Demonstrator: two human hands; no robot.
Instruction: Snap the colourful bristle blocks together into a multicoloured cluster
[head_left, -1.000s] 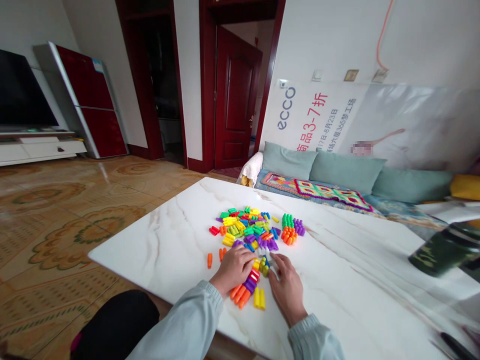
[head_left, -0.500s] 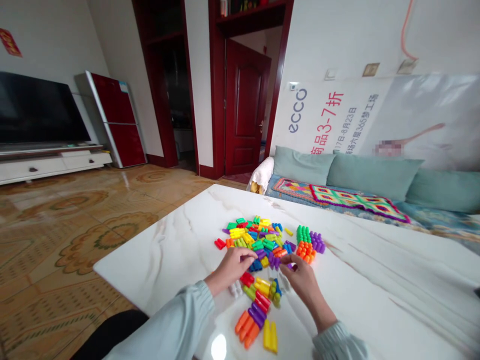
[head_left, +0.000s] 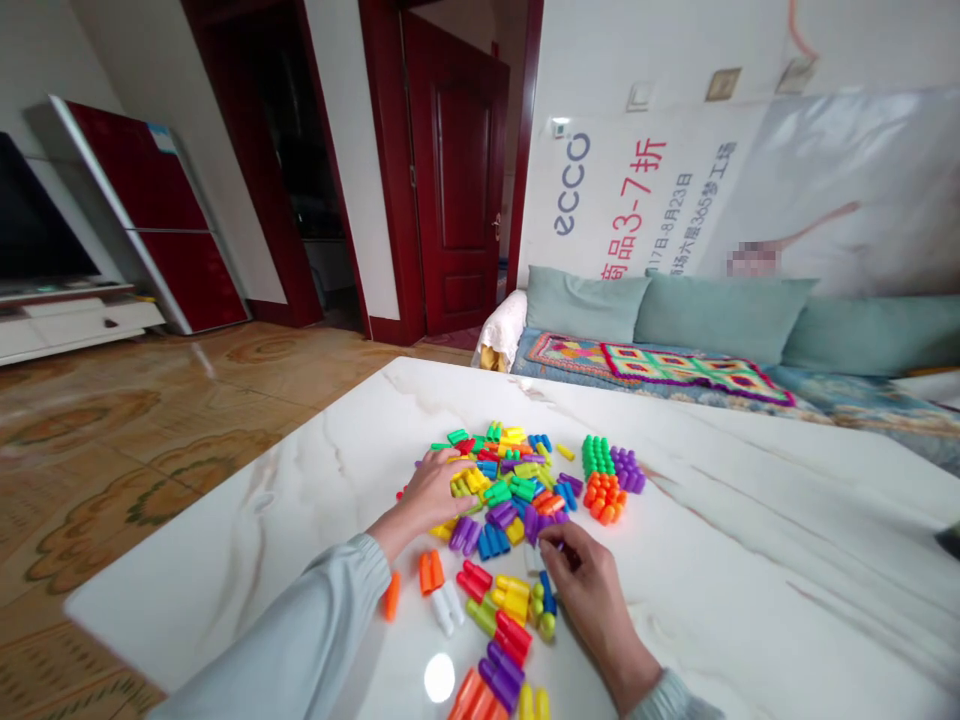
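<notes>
A heap of small plastic bullet-shaped blocks (head_left: 510, 478) in many colours lies on the white marble table (head_left: 720, 560). My left hand (head_left: 431, 492) rests on the heap's left side, fingers curled over yellow and green pieces. My right hand (head_left: 581, 580) sits at the heap's near edge, fingertips pinched on a small purple piece. Joined blocks in green, purple and orange (head_left: 609, 472) stand to the right of the heap. Loose joined pairs (head_left: 499, 620) in red, yellow, orange, purple and white lie near me between my arms.
A teal-cushioned sofa (head_left: 712, 330) with a colourful mat stands behind the table. A dark red door (head_left: 457, 170) and a red cabinet (head_left: 150, 210) are at the back, over a patterned tile floor (head_left: 150, 420). A dark object (head_left: 949, 540) shows at the table's right edge.
My left hand has reached further left and into the heap. My right hand has drawn back a little toward me, still pinched. The camera has tilted and shifted.
</notes>
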